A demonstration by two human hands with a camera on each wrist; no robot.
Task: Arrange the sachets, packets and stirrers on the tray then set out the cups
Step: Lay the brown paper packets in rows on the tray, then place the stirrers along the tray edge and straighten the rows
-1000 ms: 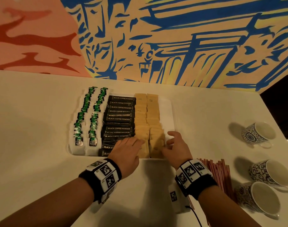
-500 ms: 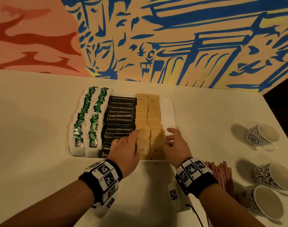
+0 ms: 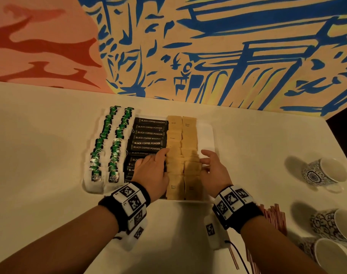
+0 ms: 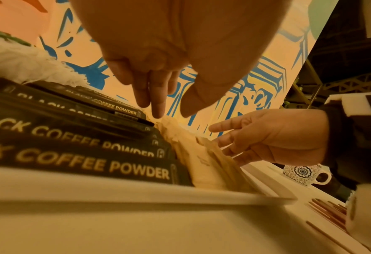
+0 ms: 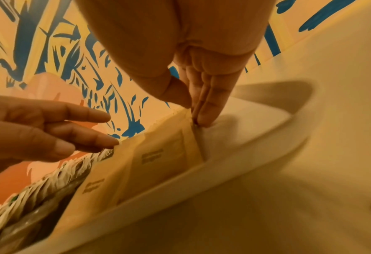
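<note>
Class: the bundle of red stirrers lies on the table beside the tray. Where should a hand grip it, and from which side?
Grip the stirrers across the middle of the bundle, from above. They lie flat and parallel on the table, so a mid-length grip likely keeps them together and balanced.

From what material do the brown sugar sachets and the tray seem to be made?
Brown sugar sachets: probably matte kraft paper; dull tan, flat, small print, no shine. Tray: smooth white, thick rounded rim, faint sheen; plastic or glazed ceramic, the look leaves it open.
</note>
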